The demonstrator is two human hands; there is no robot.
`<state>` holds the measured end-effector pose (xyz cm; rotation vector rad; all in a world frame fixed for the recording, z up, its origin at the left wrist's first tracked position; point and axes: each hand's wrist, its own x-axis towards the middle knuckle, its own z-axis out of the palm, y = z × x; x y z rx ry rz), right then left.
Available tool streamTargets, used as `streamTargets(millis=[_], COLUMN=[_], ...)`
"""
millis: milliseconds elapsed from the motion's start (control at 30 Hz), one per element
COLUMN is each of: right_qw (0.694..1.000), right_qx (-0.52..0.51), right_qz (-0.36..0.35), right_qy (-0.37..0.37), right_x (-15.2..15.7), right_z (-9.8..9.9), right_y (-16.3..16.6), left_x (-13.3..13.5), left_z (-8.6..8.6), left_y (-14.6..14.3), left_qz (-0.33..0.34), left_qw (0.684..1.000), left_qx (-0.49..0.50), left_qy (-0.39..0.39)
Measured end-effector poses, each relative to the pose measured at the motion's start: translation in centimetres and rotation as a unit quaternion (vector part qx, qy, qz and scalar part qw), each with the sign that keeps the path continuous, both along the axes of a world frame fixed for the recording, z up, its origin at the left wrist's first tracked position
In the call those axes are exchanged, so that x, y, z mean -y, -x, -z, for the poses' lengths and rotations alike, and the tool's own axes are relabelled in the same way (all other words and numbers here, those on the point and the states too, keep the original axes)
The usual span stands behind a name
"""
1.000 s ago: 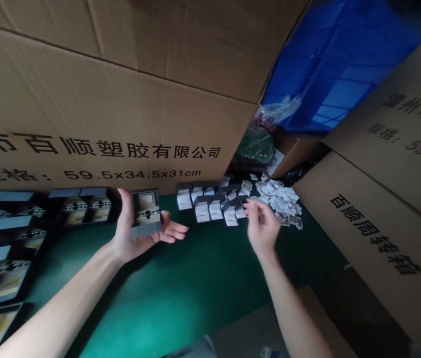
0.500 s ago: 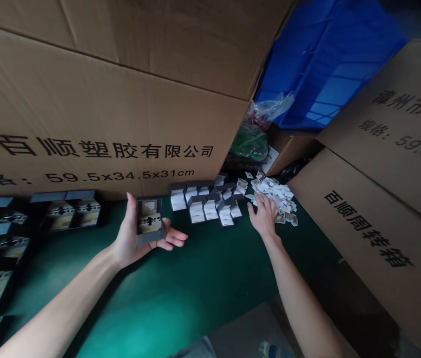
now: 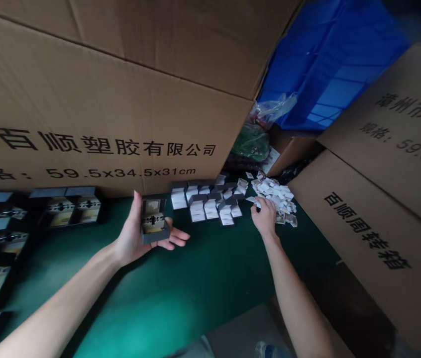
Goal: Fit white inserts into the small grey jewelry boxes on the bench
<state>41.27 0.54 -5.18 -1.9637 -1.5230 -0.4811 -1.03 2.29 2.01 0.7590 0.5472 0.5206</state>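
My left hand (image 3: 136,238) holds a small open dark grey box (image 3: 153,219) with a pale lining and a dark piece across its middle; the box rests on my palm and fingers above the green table (image 3: 180,293). My right hand (image 3: 265,217) reaches to the near edge of a heap of small white cards (image 3: 275,197), its fingers curled down onto them; what they pinch is hidden. Between my hands lies a cluster of small grey and white boxes (image 3: 210,200).
Large printed cardboard cartons (image 3: 94,84) wall the back, and more cartons (image 3: 374,209) stand at the right. A blue crate (image 3: 322,64) and a plastic bag (image 3: 259,134) sit in the far corner. Rows of open dark boxes (image 3: 64,206) line the left side.
My right hand has moved away from me to the white card heap and curled its fingers there. The box in my left hand has tilted flatter.
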Motion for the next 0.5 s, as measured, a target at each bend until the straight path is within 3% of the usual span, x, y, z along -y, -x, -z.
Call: streamTargets(millis=[367,500], right_qw=[0.999,0.995], right_qx=[-0.029,-0.044], right_qz=[-0.016,0.023], right_qy=[-0.035,-0.091], right_x=[1.1,3.2], right_z=[-0.8,-1.2], right_y=[0.4,-0.8], left_x=[-0.4,-0.5], left_z=[-0.1,0.0], left_y=[0.3,0.4], left_qz=[-0.025,-0.024], left_qw=[1.000,1.000], left_qx=[0.003,0.004], left_qy=[-0.004,-0.005])
